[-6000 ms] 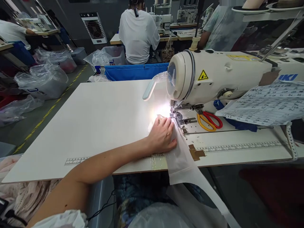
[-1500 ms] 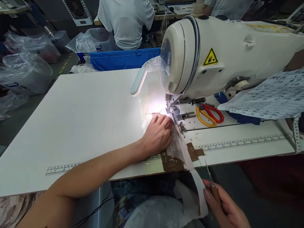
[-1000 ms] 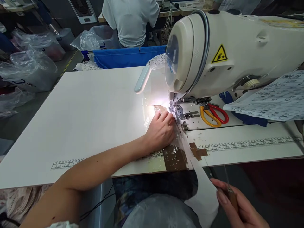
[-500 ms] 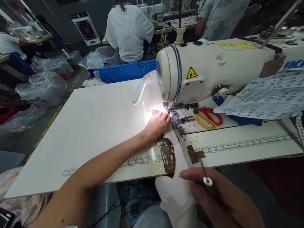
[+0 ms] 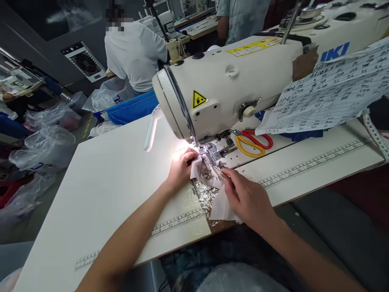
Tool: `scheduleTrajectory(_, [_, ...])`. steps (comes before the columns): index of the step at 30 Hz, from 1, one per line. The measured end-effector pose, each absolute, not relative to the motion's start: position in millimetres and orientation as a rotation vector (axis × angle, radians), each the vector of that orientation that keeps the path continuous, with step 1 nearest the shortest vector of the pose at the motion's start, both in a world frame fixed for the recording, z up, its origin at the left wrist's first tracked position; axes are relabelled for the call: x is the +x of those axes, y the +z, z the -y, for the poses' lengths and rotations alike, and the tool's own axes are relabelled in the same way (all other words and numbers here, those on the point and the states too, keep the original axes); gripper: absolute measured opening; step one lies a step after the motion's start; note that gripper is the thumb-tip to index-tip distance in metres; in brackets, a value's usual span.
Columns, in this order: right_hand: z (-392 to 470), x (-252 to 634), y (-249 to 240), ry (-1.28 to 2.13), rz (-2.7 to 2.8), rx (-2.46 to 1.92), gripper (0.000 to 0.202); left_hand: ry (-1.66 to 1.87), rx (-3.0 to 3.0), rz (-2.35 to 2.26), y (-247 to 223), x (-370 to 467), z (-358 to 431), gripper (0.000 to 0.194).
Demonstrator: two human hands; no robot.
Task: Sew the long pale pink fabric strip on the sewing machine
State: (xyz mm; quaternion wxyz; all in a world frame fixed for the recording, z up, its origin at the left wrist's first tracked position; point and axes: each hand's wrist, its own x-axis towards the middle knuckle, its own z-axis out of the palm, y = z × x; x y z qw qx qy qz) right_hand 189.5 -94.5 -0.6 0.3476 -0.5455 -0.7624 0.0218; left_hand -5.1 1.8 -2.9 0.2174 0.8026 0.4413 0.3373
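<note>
My left hand (image 5: 180, 167) lies closed beside the sewing machine's (image 5: 219, 89) lit needle area, its fingertips pinching the edge of a pale fabric strip (image 5: 197, 170). The strip curves over the shiny taped patch (image 5: 206, 194) toward my right hand. My right hand (image 5: 251, 196) is closed around a thin metal tool, mostly hidden in the fingers, with its end at the metal guide (image 5: 215, 168) in front of the presser foot. More of the pale fabric (image 5: 221, 207) hangs below the right fingers; whether they also grip it I cannot tell.
Scissors with red and yellow handles (image 5: 252, 146) lie right of the needle plate. A handwritten sheet (image 5: 328, 89) hangs over the machine bed. Printed rulers (image 5: 179, 221) run along the white table's (image 5: 115, 182) front. Bagged bins (image 5: 45, 148) stand at left; a person (image 5: 133, 52) sits beyond.
My right hand has moved from the table's front edge up and left to the guide, bringing the tool. The fabric strip is now bunched and bent. The view has shifted and tilted.
</note>
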Motion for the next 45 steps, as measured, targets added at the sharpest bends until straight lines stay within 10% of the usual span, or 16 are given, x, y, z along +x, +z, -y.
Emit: scheduleTrajectory(45, [78.4, 173.8, -10.9, -0.175, 2.095, -1.538, 0.031, 0.985, 2.2, -1.307, -5.1, 1.1, -2.3, 0.016])
